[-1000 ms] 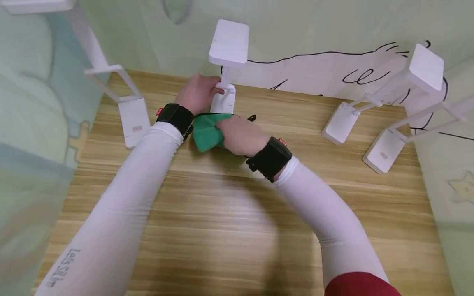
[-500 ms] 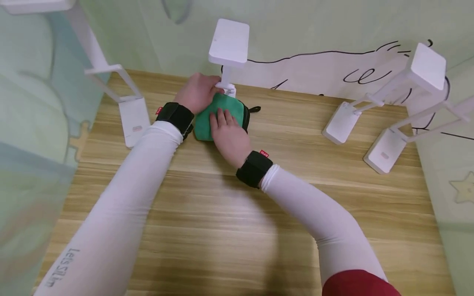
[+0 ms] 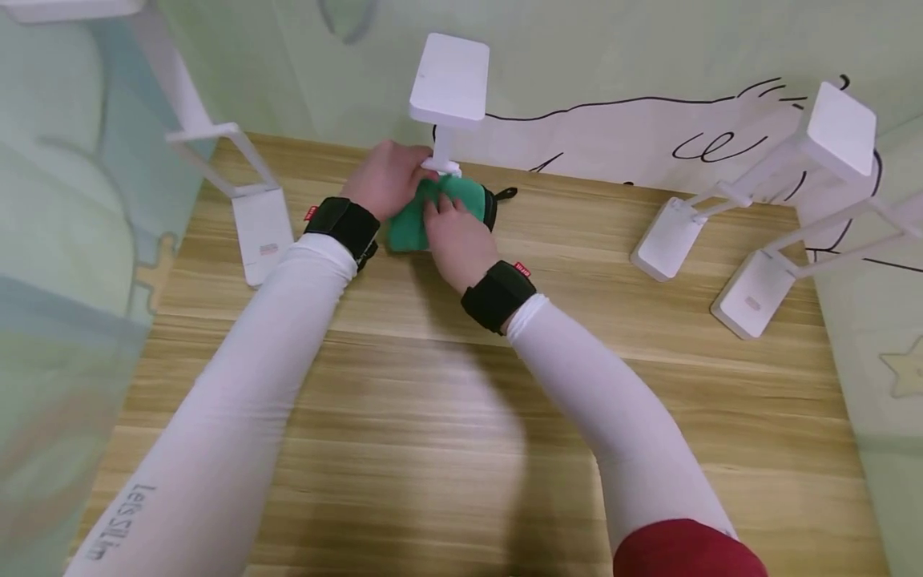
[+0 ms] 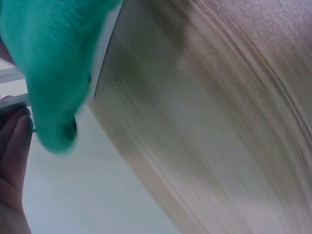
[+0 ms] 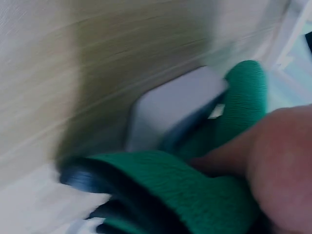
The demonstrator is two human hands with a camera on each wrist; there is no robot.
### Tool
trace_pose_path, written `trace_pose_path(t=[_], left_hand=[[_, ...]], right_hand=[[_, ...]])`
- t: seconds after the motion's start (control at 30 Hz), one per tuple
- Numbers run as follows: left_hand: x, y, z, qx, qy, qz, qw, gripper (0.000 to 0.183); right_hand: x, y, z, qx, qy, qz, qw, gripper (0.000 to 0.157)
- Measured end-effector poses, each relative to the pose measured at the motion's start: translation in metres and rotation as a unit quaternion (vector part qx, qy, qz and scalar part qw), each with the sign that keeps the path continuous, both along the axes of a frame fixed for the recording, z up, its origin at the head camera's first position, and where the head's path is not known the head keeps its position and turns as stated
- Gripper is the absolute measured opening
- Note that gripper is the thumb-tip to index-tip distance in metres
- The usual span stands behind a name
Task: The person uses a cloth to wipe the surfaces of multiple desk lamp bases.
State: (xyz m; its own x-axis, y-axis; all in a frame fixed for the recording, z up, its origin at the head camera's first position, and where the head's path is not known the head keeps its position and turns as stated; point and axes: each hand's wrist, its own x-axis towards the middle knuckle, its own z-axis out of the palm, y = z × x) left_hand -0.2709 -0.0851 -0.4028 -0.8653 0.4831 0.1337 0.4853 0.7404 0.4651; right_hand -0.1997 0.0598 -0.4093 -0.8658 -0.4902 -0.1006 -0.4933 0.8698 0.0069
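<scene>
One lamp has its base mostly hidden by green cloth; right hand presses that, left hand pinches the lamp; left sleeve lettering begins "Let's".

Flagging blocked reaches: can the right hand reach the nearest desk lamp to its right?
Probably yes: nothing stands between the right hand and that desk lamp, though it rests on the green cloth.

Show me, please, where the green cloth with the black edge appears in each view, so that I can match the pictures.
Head: the green cloth is above centre, partly covered by the right hand.
Left wrist: the green cloth fills the upper left, slightly blurred.
Right wrist: the green cloth spans the lower centre, with one part rising right of centre.
Shared landmark: the wooden tabletop.
</scene>
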Motion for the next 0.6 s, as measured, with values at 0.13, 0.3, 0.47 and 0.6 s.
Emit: trace_pose_path(t=[0.13,0.3,0.47,0.6], left_hand=[[-0.001,0.001,0.002,-0.005,-0.009,0.003,0.9999,0.02],[-0.001,-0.001,0.002,-0.006,-0.022,0.013,0.9997,0.018],[0.002,-0.001,0.0,-0.008,-0.027,0.015,0.9995,0.019],[0.003,0.001,0.001,-0.005,-0.029,0.015,0.9995,0.019]], right_hand=[[0.02,-0.004,0.009,0.047,-0.008,-0.009,0.999,0.036],[0.028,-0.012,0.005,0.036,-0.003,0.071,0.997,0.039],[0.004,-0.012,-0.007,-0.027,-0.009,0.095,0.995,0.043],[-0.017,-0.003,-0.013,-0.054,-0.002,0.071,0.996,0.043]])
